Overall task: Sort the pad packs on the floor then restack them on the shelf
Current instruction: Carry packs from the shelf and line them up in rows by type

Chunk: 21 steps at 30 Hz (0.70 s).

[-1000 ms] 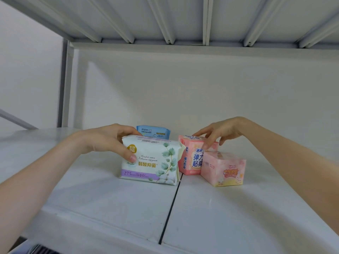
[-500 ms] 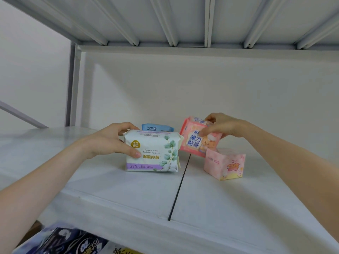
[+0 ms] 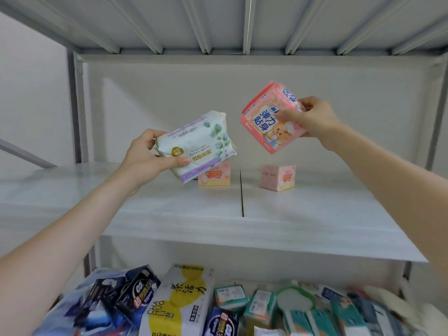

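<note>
**Two packs lifted clear of the shelf**

We held the white pack (image 3: 196, 144) in our left hand (image 3: 145, 161), thumb across its printed front and fingers behind it. It was tilted in the air just left of the seam in the shelf (image 3: 291, 214). Our right hand (image 3: 312, 120) gripped the pink pack (image 3: 269, 117) by its right end, higher up and right of the seam, also tilted. Neither pack touched the shelf or the other pack. Two small pink boxes (image 3: 214, 177) stood near the back edge, one on each side of the seam.

We judged the step to be bringing both packs down for sorting. The packs looked soft, so a firm grip across the broad faces would stop them sagging or slipping. We thought it best to draw them straight toward the front edge, above the small boxes, before lowering them toward the heap of packs (image 3: 181, 299) below.

Half a second earlier the white pack had stood on the shelf under our left hand, and the pink pack had only been tipped up beside one small box. Now both were airborne. The blue pack behind the white one no longer showed, and a second small box had come into sight.
</note>
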Tool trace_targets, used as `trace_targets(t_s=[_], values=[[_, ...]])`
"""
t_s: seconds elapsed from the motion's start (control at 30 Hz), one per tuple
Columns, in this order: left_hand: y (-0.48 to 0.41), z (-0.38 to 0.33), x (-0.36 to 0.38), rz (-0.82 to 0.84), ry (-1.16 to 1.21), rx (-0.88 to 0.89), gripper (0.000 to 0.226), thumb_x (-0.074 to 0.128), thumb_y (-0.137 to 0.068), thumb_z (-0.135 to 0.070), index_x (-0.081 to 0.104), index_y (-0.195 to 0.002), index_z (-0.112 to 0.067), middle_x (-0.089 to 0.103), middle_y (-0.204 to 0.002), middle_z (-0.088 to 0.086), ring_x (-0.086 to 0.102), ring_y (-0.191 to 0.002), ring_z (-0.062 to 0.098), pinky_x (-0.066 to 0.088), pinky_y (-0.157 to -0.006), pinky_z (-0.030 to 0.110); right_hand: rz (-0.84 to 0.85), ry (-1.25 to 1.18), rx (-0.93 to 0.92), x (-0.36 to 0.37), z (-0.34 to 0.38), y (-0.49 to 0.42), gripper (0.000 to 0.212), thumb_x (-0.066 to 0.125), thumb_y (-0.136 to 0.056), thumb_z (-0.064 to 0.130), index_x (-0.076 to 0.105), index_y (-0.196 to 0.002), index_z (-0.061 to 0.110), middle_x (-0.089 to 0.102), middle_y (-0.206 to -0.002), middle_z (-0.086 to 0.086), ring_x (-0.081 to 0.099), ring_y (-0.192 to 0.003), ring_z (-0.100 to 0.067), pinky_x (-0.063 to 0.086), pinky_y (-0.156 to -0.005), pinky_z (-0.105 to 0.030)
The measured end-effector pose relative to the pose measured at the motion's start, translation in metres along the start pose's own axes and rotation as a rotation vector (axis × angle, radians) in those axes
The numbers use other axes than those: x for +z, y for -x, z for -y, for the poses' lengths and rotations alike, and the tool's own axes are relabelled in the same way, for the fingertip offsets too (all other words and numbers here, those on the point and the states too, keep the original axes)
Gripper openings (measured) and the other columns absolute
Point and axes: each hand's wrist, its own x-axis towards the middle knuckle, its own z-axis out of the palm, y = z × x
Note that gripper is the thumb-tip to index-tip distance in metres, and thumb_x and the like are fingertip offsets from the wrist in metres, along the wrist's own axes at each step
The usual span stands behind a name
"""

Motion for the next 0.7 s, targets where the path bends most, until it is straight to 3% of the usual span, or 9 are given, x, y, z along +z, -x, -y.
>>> trace_targets(t_s=[0.17, 0.4, 0.6, 0.7], values=[[0.035, -0.022, -0.018, 0.011, 0.018, 0.095, 0.06, 0.09, -0.058, -0.013, 0.055, -0.107, -0.019, 0.064, -0.097, -0.012, 0.064, -0.07, -0.007, 0.051, -0.062, 0.01, -0.091, -0.061, 0.033, -0.005, 0.02, 0.07, 0.059, 0.086, -0.068, 0.027, 0.054, -0.114, 0.009, 0.071, -0.094, -0.001, 0.073, -0.07, -0.011, 0.058, -0.056, -0.026], [0.096, -0.045, -0.057, 0.059, 0.013, 0.1, 0.064, 0.091, -0.056, -0.019, 0.055, -0.109, -0.02, 0.065, -0.106, -0.006, 0.067, -0.093, 0.013, 0.054, -0.079, 0.026, -0.136, -0.094, 0.067, -0.009, 0.049, 0.163, 0.035, 0.084, -0.071, 0.023, 0.055, -0.09, 0.019, 0.072, -0.083, 0.002, 0.073, -0.069, -0.012, 0.059, -0.058, -0.027], [0.162, -0.064, -0.1, 0.107, -0.036, 0.064, 0.076, 0.087, -0.044, -0.038, 0.053, -0.11, -0.021, 0.065, -0.111, -0.005, 0.067, -0.093, 0.01, 0.054, -0.081, 0.029, -0.132, -0.104, 0.111, -0.009, 0.06, 0.229, 0.048, 0.084, -0.07, 0.024, 0.054, -0.105, 0.014, 0.072, -0.093, -0.002, 0.073, -0.071, -0.014, 0.059, -0.059, -0.028], [0.202, -0.06, -0.12, 0.102, -0.069, 0.005, 0.075, 0.093, -0.041, -0.046, 0.053, -0.102, -0.03, 0.065, -0.109, -0.009, 0.065, -0.098, 0.008, 0.053, -0.084, 0.031, -0.132, -0.076, 0.13, -0.007, 0.058, 0.26, 0.058, 0.085, -0.068, 0.026, 0.051, -0.113, 0.012, 0.069, -0.098, 0.0, 0.073, -0.071, -0.012, 0.057, -0.056, -0.025]])
